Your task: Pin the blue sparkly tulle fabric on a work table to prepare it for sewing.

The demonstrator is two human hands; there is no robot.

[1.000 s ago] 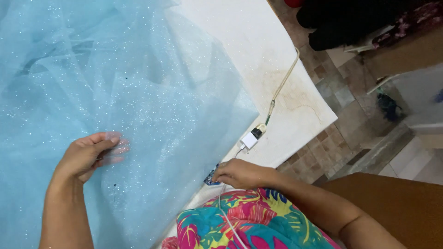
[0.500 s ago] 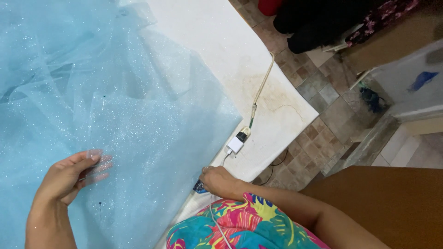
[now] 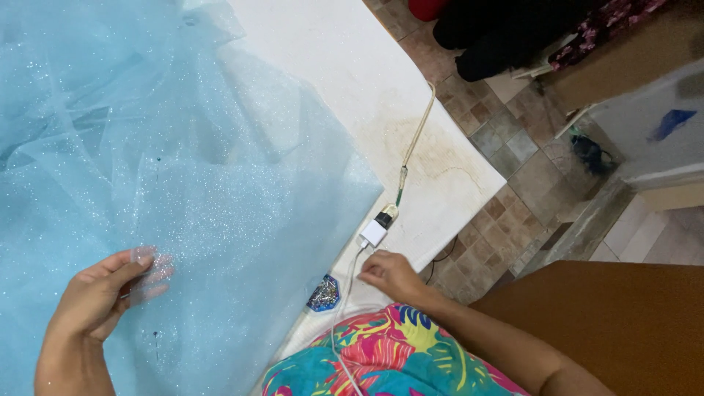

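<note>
A sheet of light blue glitter tulle (image 3: 183, 169) lies spread over the white table (image 3: 345, 81). My left hand (image 3: 99, 297) grips the tulle near its front edge. The fingers are tucked under the sheer cloth and show through it, and the thumb lies on top. My right hand (image 3: 394, 275) rests at the table's front edge with its fingers curled in. Its fingertips are next to a thin white cable (image 3: 350, 282) that runs down from a white plug adapter (image 3: 373, 234). A small blue hexagonal object (image 3: 323, 294) lies uncovered on the table, left of that hand.
A beige cord (image 3: 416, 136) runs from the adapter across the stained table corner and off its far edge. Beyond the table lie a tiled floor (image 3: 513, 158), dark bags (image 3: 506, 37) and a brown surface (image 3: 623, 323) at the right. My bright floral garment (image 3: 396, 359) fills the bottom.
My right hand has come off the small blue object and shifted right toward the white cable, leaving the object in view. My left hand keeps hold of the tulle. The view has shifted.
</note>
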